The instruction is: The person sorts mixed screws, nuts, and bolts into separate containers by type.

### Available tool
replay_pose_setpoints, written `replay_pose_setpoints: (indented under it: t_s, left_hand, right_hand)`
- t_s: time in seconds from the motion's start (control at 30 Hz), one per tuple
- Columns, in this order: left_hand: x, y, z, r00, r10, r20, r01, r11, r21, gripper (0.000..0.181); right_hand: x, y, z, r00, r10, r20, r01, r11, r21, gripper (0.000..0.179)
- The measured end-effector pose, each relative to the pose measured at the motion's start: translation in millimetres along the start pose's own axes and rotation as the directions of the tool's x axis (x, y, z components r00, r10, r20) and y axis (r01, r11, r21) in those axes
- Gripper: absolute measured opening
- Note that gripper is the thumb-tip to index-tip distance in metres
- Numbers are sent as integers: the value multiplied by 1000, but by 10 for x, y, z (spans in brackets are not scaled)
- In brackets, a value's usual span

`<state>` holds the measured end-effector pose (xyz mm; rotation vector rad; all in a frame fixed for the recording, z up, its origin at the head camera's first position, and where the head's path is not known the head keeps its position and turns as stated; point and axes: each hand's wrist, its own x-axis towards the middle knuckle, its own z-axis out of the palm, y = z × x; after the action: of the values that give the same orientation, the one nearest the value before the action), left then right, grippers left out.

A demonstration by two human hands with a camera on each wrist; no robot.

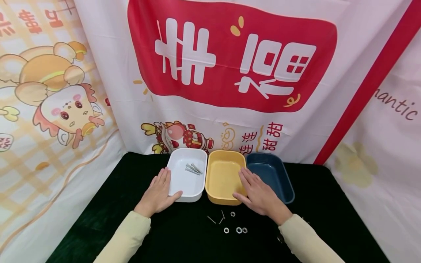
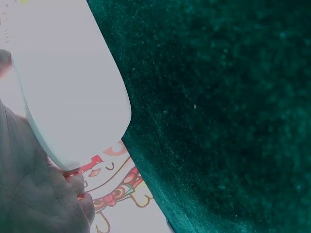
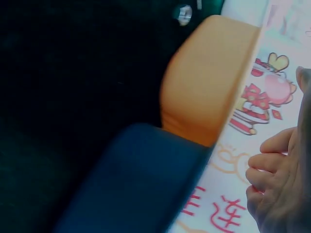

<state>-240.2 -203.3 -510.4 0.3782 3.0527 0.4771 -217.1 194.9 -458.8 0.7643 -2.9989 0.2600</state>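
Observation:
My left hand (image 1: 157, 193) lies along the left side of the white tray (image 1: 184, 187), its fingers straight and the thumb near the front corner. Several silver screws (image 1: 194, 169) are bunched inside that tray. To its right stands the yellow tray (image 1: 222, 179), with no parts visible in it. My right hand (image 1: 261, 197), fingers extended, is at the yellow tray's right edge and covers part of the dark blue tray (image 1: 274, 173). In the left wrist view, the palm and fingertips are beside the white tray's wall (image 2: 73, 87). Neither hand grips any hardware.
In front of the trays, several hex nuts (image 1: 242, 230) and a few thin screws (image 1: 211, 219) lie loose on the dark green cloth (image 1: 184, 233). Behind the trays hangs a printed white and red curtain (image 1: 227, 87). A small dark object (image 1: 280, 239) is by the right sleeve.

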Motion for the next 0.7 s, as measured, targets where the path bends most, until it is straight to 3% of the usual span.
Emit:
replay_pose_setpoints:
  t_s: [0.3,0.7]
  left_hand:
    - [-46,-10,-27,1000,-2,-3,2,1000,-13,109]
    - [-25,29,-60,1000,15,5,-15,1000,-15,106]
  right_hand:
    - [-15,91,291,998,63,-27,-62,997,34,89]
    - [9,127,498,993,115,-32,-113,992,50,87]
